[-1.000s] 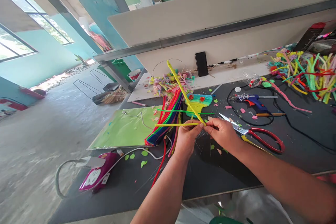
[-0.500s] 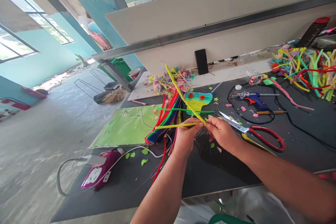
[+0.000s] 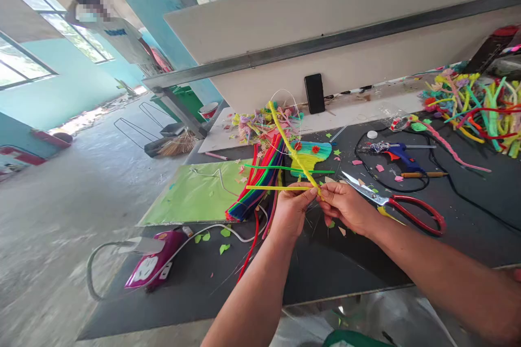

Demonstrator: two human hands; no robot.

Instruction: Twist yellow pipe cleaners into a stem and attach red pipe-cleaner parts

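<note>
My left hand point(image 3: 292, 212) and my right hand point(image 3: 347, 207) meet over the dark table, fingertips pinched together on a fuzzy yellow pipe cleaner point(image 3: 291, 148). One thick, twisted length slants up and left from my fingers, with a thin pale wire curving from its tip. A straight yellow end point(image 3: 272, 188) points left past my left hand. Beyond my hands lie a bundle of coloured pipe cleaners point(image 3: 260, 187), a single green pipe cleaner point(image 3: 299, 169) and a flat blue-and-yellow piece point(image 3: 310, 158) with red pompoms. Red-handled scissors point(image 3: 421, 214) rest beside my right hand.
A blue glue gun point(image 3: 401, 156) with its black cord lies at the right. Piles of pipe cleaners point(image 3: 484, 114) sit at the far right. A phone point(image 3: 314, 93) leans on the white board. At the left are a green sheet point(image 3: 183, 198) and a purple box point(image 3: 158, 260).
The straight yellow end has swung a little to nearly level, and the pale wire now shows as a wide loop. A person has come into view at the upper left.
</note>
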